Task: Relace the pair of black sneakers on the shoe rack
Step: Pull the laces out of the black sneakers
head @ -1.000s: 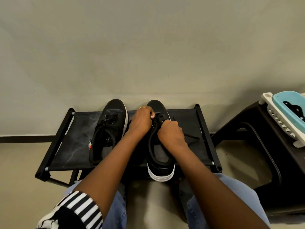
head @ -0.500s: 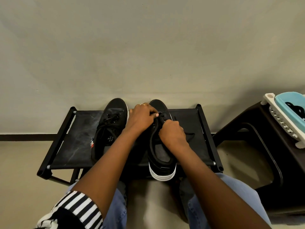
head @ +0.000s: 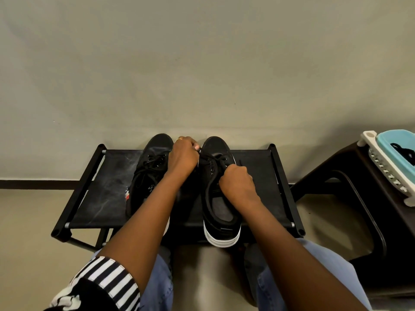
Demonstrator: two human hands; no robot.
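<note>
Atop the shoe rack [head: 107,187], one lace [head: 211,157] is pinched by left hand [head: 183,157] and right hand [head: 237,184]. Sneaker [head: 155,153] left of the fingers is judged laced.

A: What's behind?
B: A plain greyish wall [head: 202,52], with a dark skirting strip [head: 38,184] at its foot.
A: And below?
B: Beige floor [head: 27,221]. On the right, a dark stool [head: 386,232] carrying a blue-and-white basket [head: 387,172].

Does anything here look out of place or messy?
Slightly. The heel of the right sneaker overhangs the front of the rack, whose fabric has pale smears on the left. Nothing looks damaged.
</note>
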